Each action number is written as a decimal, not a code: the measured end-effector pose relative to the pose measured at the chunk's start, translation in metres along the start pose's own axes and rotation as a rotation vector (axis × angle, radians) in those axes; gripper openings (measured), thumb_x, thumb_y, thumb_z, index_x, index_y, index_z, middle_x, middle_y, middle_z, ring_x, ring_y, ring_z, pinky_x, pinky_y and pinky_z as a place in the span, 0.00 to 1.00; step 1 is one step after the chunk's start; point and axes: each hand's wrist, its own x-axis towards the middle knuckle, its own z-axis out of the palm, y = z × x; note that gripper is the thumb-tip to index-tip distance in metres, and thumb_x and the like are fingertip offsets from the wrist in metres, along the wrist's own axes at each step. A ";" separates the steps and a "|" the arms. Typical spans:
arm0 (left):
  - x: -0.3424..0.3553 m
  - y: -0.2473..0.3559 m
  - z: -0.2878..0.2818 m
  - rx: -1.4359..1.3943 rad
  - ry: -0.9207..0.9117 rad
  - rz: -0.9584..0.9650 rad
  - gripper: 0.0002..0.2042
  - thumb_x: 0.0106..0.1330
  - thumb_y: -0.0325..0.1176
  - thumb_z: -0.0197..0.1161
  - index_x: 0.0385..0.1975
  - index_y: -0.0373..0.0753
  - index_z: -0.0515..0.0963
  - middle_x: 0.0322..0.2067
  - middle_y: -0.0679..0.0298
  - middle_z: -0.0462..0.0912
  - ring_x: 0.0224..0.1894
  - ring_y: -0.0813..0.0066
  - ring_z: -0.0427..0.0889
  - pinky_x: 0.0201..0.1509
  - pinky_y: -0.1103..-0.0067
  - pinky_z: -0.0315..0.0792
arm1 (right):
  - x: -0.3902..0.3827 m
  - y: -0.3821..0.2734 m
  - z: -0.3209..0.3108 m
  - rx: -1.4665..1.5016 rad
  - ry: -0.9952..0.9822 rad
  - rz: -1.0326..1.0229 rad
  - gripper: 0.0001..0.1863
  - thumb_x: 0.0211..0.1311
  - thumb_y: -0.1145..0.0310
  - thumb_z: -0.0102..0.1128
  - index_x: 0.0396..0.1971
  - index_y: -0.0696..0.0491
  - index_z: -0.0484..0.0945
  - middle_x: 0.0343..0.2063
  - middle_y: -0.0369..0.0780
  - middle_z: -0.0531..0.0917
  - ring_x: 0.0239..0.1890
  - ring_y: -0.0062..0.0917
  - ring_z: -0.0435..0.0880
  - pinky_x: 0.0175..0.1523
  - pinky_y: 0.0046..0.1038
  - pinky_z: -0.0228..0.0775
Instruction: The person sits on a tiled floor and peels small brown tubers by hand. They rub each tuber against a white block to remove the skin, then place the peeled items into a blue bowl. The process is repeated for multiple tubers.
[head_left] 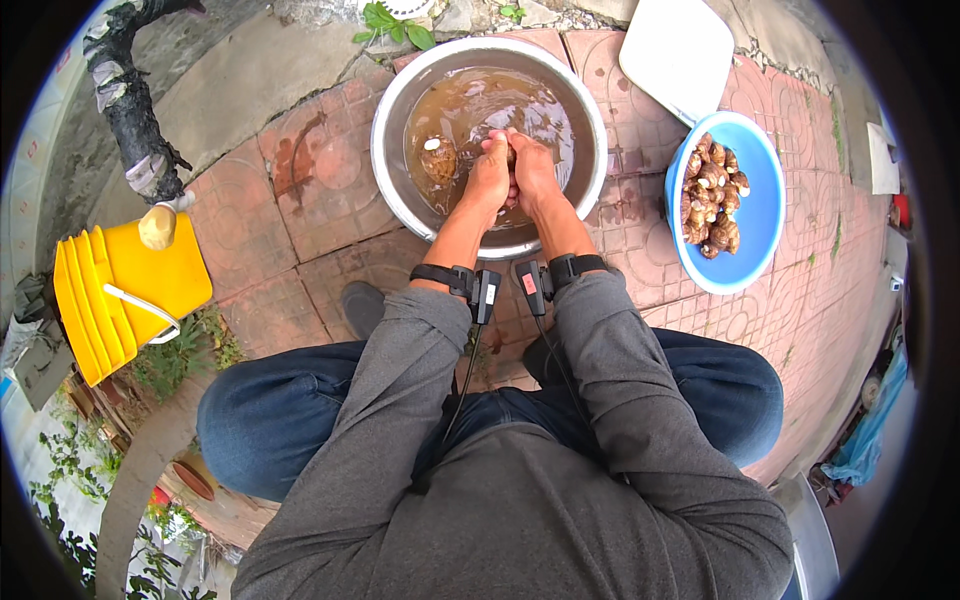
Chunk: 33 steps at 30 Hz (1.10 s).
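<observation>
A round metal basin [388,190] of murky brown water [480,95] stands in front of me. Over the water, my left hand [488,174] and my right hand [534,168] are pressed together, fingers closed around a brown taro [512,157]. Most of that taro is hidden by my palms and fingers. Another brown taro [438,162] with a pale cut end lies in the water left of my hands. To the right, several taros [712,195] are heaped along the left side of a blue plastic basin [765,215].
A white board or lid [677,55] lies behind the blue basin. At left are a yellow bucket [130,290] with a white handle and a dark tree trunk [130,105]. Red patterned paving tiles [330,170] cover the ground, and green plants [395,25] grow beyond the metal basin.
</observation>
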 end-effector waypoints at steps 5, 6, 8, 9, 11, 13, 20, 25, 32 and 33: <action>0.000 0.019 -0.014 -0.261 0.000 -0.149 0.28 0.76 0.62 0.33 0.24 0.46 0.67 0.13 0.74 0.59 0.12 0.79 0.58 0.16 0.77 0.57 | -0.019 -0.002 0.007 0.152 -0.124 0.012 0.17 0.76 0.58 0.46 0.51 0.50 0.80 0.20 0.33 0.76 0.14 0.17 0.68 0.18 0.23 0.64; -0.002 0.015 -0.010 -0.207 0.032 -0.101 0.28 0.76 0.62 0.34 0.24 0.46 0.67 0.13 0.74 0.59 0.12 0.79 0.58 0.16 0.78 0.57 | -0.020 -0.006 0.006 0.145 -0.122 0.031 0.16 0.77 0.58 0.46 0.50 0.50 0.79 0.21 0.33 0.76 0.17 0.17 0.70 0.20 0.22 0.65; -0.004 0.005 0.003 -0.082 0.060 -0.030 0.29 0.75 0.65 0.35 0.27 0.46 0.69 0.14 0.73 0.62 0.13 0.79 0.62 0.17 0.78 0.60 | -0.016 -0.013 0.005 0.050 0.061 0.133 0.17 0.76 0.54 0.48 0.48 0.49 0.79 0.20 0.35 0.77 0.19 0.17 0.73 0.21 0.23 0.66; -0.006 -0.002 0.010 -0.013 0.054 0.036 0.30 0.75 0.66 0.35 0.27 0.45 0.69 0.15 0.73 0.63 0.13 0.79 0.62 0.17 0.78 0.60 | -0.015 -0.014 0.006 0.086 0.078 0.120 0.18 0.76 0.53 0.49 0.48 0.50 0.79 0.20 0.35 0.77 0.18 0.17 0.73 0.19 0.24 0.65; -0.007 -0.006 0.017 0.124 0.048 0.144 0.31 0.74 0.67 0.35 0.29 0.45 0.70 0.15 0.72 0.65 0.14 0.79 0.63 0.17 0.78 0.61 | -0.010 -0.015 0.011 0.128 0.200 0.135 0.18 0.74 0.51 0.51 0.48 0.50 0.79 0.21 0.35 0.78 0.15 0.18 0.72 0.17 0.24 0.63; -0.005 -0.004 0.011 0.023 0.030 0.027 0.31 0.74 0.68 0.34 0.31 0.45 0.71 0.15 0.71 0.66 0.14 0.78 0.63 0.17 0.77 0.60 | -0.010 -0.012 0.006 0.054 0.116 0.171 0.19 0.74 0.53 0.53 0.51 0.53 0.77 0.19 0.33 0.74 0.17 0.18 0.70 0.19 0.25 0.64; 0.011 0.008 -0.023 -0.065 0.112 -0.185 0.30 0.77 0.60 0.35 0.25 0.41 0.70 0.15 0.70 0.63 0.14 0.76 0.62 0.17 0.77 0.59 | 0.002 0.004 -0.016 -0.250 -0.110 -0.168 0.27 0.60 0.67 0.68 0.60 0.54 0.75 0.29 0.39 0.83 0.28 0.26 0.80 0.38 0.27 0.75; 0.015 -0.008 -0.023 0.083 0.329 0.136 0.13 0.75 0.39 0.52 0.41 0.35 0.77 0.25 0.63 0.78 0.22 0.74 0.75 0.19 0.76 0.67 | 0.000 0.008 -0.015 -1.161 0.531 -0.461 0.24 0.50 0.69 0.72 0.51 0.50 0.82 0.38 0.46 0.87 0.46 0.42 0.85 0.54 0.38 0.75; 0.015 0.006 -0.030 -0.192 0.022 0.343 0.16 0.74 0.37 0.53 0.56 0.40 0.76 0.45 0.65 0.80 0.45 0.74 0.79 0.49 0.73 0.73 | -0.005 -0.002 -0.013 0.113 -0.058 -0.006 0.14 0.70 0.64 0.61 0.50 0.54 0.80 0.35 0.34 0.85 0.32 0.16 0.84 0.28 0.18 0.65; 0.012 0.005 -0.027 -0.236 -0.035 0.356 0.17 0.74 0.39 0.52 0.57 0.40 0.75 0.46 0.65 0.80 0.46 0.75 0.78 0.50 0.73 0.73 | -0.004 -0.003 -0.013 0.206 -0.077 0.033 0.13 0.70 0.63 0.61 0.48 0.53 0.80 0.34 0.34 0.85 0.32 0.16 0.83 0.28 0.18 0.66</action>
